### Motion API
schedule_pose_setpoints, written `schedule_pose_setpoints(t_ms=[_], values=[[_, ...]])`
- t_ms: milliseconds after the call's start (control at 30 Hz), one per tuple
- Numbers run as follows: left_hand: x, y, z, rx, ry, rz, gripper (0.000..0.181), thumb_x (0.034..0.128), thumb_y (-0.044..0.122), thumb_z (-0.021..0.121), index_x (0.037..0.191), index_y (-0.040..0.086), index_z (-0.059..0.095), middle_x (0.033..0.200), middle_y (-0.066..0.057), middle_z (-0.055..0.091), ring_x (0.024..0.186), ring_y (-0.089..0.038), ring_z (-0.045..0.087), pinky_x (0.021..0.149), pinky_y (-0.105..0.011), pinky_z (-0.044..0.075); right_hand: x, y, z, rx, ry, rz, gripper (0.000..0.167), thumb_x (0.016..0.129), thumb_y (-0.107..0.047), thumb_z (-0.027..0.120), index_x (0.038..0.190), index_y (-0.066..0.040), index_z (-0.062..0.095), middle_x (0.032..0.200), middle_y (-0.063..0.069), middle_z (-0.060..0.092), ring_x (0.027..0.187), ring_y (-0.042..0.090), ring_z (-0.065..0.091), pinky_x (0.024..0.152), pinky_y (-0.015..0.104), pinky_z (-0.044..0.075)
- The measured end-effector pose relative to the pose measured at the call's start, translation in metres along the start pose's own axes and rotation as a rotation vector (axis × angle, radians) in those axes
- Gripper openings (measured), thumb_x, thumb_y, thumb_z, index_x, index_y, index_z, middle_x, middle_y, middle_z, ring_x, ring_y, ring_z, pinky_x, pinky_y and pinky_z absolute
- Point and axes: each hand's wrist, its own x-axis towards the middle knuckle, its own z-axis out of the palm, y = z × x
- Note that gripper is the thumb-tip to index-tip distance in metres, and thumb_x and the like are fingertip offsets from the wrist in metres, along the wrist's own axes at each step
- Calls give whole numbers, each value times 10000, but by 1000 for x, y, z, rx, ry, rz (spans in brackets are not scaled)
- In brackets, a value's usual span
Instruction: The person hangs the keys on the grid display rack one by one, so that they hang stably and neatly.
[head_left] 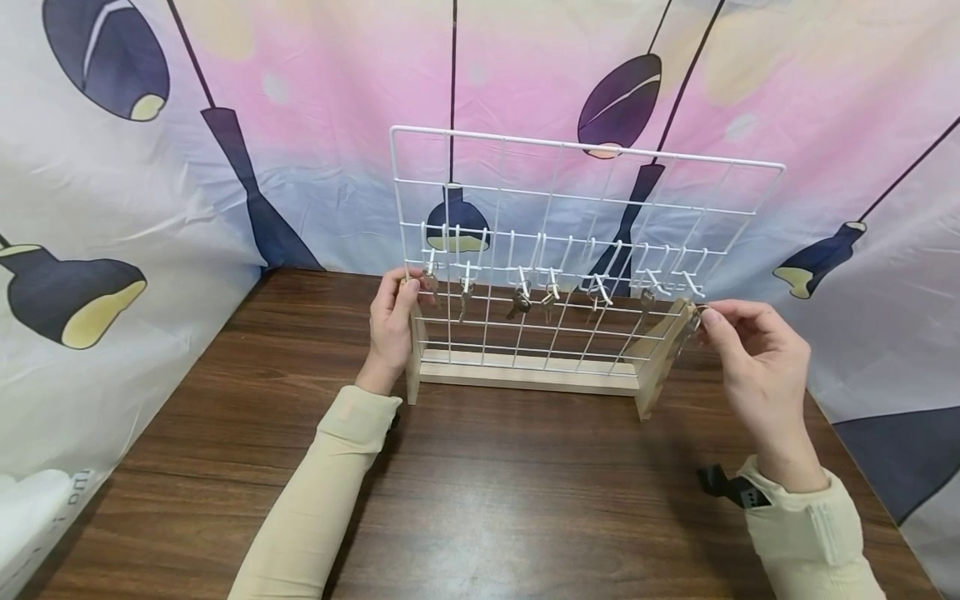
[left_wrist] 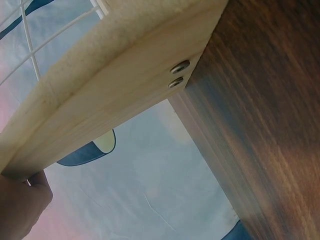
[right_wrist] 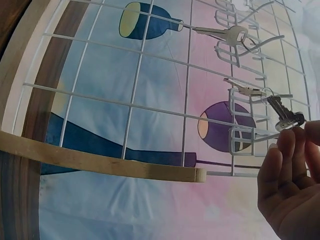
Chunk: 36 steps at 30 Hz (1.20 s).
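Note:
A white wire grid rack (head_left: 551,200) stands on wooden side supports, with a row of white hooks across it. Several keys (head_left: 521,302) hang from the hooks. At the left end, my left hand (head_left: 392,321) grips the upper part of the wooden side support (left_wrist: 115,85), thumb toward me. Beside the right support, my right hand (head_left: 765,354) pinches a key (right_wrist: 287,116) between thumb and fingers. In the right wrist view this key is near the outermost hooks (right_wrist: 250,137); whether it touches one I cannot tell. Another key (right_wrist: 225,34) hangs farther along the row.
The rack rests on a dark brown wooden table (head_left: 480,492). Behind it hangs a cloth (head_left: 322,100) printed with lamps. A white package (head_left: 37,517) lies at the lower left edge. A black strap (head_left: 727,487) hangs from the right sleeve.

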Motion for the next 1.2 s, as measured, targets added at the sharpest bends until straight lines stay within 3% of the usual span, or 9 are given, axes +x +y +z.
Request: schedule_pose_setpoints(t_ms=[100,300,500,667,800,933,1067,1200], values=[[0,0,0,4,-1,-5,197,1015,52,425,1085,-106,520,957,-78,567,821,-294,583,753,-308,550,2,1,0,20,16,8,193,856,114,649,990,235,580,777,131,659,667,163,622,618,201,551],[-1,2,1,13,-5,-11,185,1013,80,441,1084,-58,542,959,-79,570,829,-328,578,761,-475,531,3,2,2,71,44,14,206,852,114,656,993,241,575,767,140,655,664,170,621,627,204,548],[-2,2,1,21,0,-8,158,1011,105,448,1081,33,571,958,-211,545,837,-419,539,766,-542,509,5,3,3,91,57,14,195,851,124,648,987,243,575,751,137,657,654,176,609,623,207,545],[-2,2,2,5,0,-4,174,1011,74,440,1078,-39,552,971,-381,461,842,-343,562,765,-493,524,7,2,4,60,53,29,195,857,94,663,982,225,590,734,121,655,644,169,602,609,201,542],[-2,2,1,6,-2,-7,203,1014,58,433,1083,-115,516,959,-254,528,840,-310,570,762,-461,530,8,2,3,9,49,33,205,865,62,674,982,214,600,723,105,648,635,166,596,595,195,537],[-2,1,0,21,-5,-9,185,1018,55,427,1086,-83,529,961,-95,566,836,-348,566,762,-470,526,9,3,3,-10,45,30,220,871,48,675,984,220,597,718,107,647,635,172,593,587,197,532],[-1,2,0,20,-4,-7,173,1019,56,426,1087,-53,542,963,-118,563,836,-358,562,765,-421,537,10,4,3,-16,36,21,219,873,48,671,988,220,598,724,110,647,644,170,592,589,196,528],[0,2,1,8,-3,-7,217,1017,58,430,1089,-133,502,961,-187,547,831,-308,573,759,-319,549,10,4,3,-38,27,23,216,878,43,667,997,212,605,735,106,646,652,169,592,596,199,532]])
